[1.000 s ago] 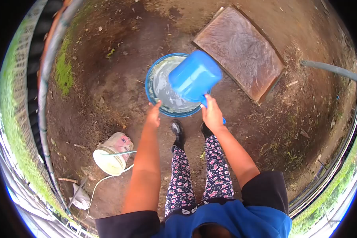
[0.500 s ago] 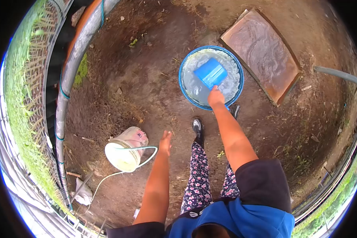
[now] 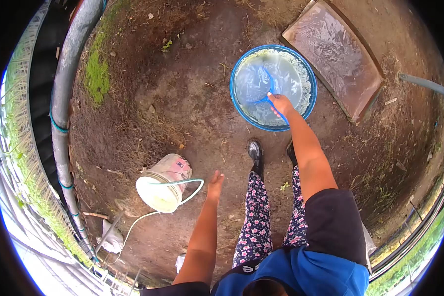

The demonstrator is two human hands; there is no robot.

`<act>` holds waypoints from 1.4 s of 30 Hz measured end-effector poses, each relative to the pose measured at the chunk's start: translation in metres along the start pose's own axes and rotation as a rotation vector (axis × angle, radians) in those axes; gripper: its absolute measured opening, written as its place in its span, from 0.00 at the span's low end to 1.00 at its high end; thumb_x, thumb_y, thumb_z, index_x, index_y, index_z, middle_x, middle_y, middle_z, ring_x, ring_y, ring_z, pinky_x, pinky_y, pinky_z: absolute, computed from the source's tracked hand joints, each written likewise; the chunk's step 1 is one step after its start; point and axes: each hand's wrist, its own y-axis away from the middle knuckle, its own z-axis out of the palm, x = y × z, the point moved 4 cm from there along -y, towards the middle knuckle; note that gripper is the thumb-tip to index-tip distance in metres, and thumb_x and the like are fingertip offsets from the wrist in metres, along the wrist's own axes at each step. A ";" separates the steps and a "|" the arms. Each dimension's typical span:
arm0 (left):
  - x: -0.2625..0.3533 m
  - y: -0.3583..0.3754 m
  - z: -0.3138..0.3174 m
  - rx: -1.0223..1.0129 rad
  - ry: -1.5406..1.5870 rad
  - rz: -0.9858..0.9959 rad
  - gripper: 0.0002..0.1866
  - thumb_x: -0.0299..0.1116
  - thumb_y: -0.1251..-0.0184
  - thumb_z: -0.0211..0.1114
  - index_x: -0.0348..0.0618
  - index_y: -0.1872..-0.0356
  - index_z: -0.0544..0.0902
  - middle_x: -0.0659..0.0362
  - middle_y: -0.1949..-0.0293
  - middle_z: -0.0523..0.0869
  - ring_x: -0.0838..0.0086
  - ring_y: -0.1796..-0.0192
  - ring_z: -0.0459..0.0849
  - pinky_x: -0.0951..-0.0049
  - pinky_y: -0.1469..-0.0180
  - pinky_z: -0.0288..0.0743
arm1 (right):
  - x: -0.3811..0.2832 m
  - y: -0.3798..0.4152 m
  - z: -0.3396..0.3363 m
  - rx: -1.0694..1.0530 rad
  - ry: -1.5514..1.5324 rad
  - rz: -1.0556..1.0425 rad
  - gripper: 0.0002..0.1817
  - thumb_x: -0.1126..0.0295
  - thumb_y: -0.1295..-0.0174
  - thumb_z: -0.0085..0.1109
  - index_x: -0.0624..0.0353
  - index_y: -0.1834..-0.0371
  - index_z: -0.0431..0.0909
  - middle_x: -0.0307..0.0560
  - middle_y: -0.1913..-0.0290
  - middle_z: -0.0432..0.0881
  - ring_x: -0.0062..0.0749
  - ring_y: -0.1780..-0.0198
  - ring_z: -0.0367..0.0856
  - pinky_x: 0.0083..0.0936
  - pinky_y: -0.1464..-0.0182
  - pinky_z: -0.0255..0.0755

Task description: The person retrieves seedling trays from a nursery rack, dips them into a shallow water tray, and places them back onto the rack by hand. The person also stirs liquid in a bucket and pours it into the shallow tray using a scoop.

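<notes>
My right hand [image 3: 281, 103] is closed around the handle of a blue dipper [image 3: 270, 81]. The dipper's bowl sits low in cloudy grey liquid [image 3: 293, 71], with mainly its rim and handle showing. That liquid stands inside a round blue drum [image 3: 232, 94], whose inner wall carries a pale crust. My left hand [image 3: 215, 184] hangs free with its fingers stretched out and holds nothing. Just left of it lies a whitish bucket [image 3: 170, 170], tilted towards me, with a light green hose [image 3: 185, 182] across its mouth.
A shallow, water-covered slab [image 3: 335, 56] adjoins the drum on the right. A grey pipe [image 3: 426, 85] juts in at far right. Along the left runs a thick pipe [image 3: 61, 108] tied with cord. A white bag [image 3: 112, 237] lies lower left. My boots [image 3: 256, 150] stand on bare soil.
The blue dipper has gone from lying tilted across the surface to sitting bowl-down in the liquid. My left hand stays empty near the bucket. The whole view has shifted slightly.
</notes>
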 end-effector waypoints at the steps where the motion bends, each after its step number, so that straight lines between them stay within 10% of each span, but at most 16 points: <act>1: 0.005 0.000 0.005 -0.017 -0.014 0.031 0.33 0.47 0.42 0.55 0.54 0.36 0.54 0.57 0.39 0.62 0.68 0.36 0.58 0.60 0.40 0.50 | -0.003 0.005 -0.003 0.003 -0.013 -0.010 0.25 0.48 0.42 0.44 0.64 0.66 0.73 0.42 0.83 0.70 0.24 0.86 0.67 0.23 0.86 0.64; 13: 0.093 0.032 0.062 0.018 -0.084 0.150 0.32 0.41 0.42 0.57 0.42 0.38 0.57 0.53 0.41 0.65 0.70 0.39 0.63 0.74 0.39 0.53 | 0.017 0.066 -0.042 -0.114 -0.174 -0.147 0.25 0.46 0.42 0.44 0.54 0.53 0.73 0.37 0.86 0.67 0.19 0.89 0.61 0.17 0.87 0.58; 16: 0.093 0.033 0.072 0.004 -0.109 0.085 0.31 0.48 0.44 0.57 0.63 0.38 0.58 0.57 0.39 0.63 0.65 0.37 0.59 0.54 0.39 0.48 | 0.017 0.090 -0.054 -0.154 -0.253 -0.210 0.24 0.47 0.41 0.43 0.54 0.54 0.73 0.37 0.86 0.66 0.17 0.88 0.61 0.16 0.87 0.58; 21: 0.107 0.049 0.099 0.053 -0.128 0.124 0.32 0.39 0.42 0.58 0.41 0.39 0.57 0.50 0.42 0.65 0.68 0.40 0.64 0.73 0.40 0.54 | 0.011 0.128 -0.093 -0.216 -0.417 -0.290 0.23 0.48 0.40 0.42 0.58 0.61 0.72 0.35 0.85 0.66 0.14 0.88 0.60 0.12 0.86 0.56; 31: 0.120 0.047 0.166 0.046 -0.275 0.200 0.31 0.41 0.44 0.58 0.42 0.40 0.61 0.52 0.45 0.70 0.69 0.42 0.68 0.72 0.42 0.58 | 0.027 0.134 -0.244 0.058 -0.519 -0.348 0.22 0.50 0.40 0.45 0.57 0.55 0.73 0.34 0.86 0.66 0.14 0.88 0.60 0.12 0.86 0.55; 42: 0.112 0.019 0.192 0.070 -0.490 0.182 0.31 0.44 0.44 0.56 0.41 0.41 0.62 0.49 0.48 0.72 0.68 0.45 0.70 0.74 0.44 0.60 | 0.132 0.021 -0.366 0.451 -0.256 0.041 0.23 0.49 0.42 0.44 0.55 0.55 0.74 0.40 0.87 0.70 0.22 0.89 0.67 0.21 0.84 0.64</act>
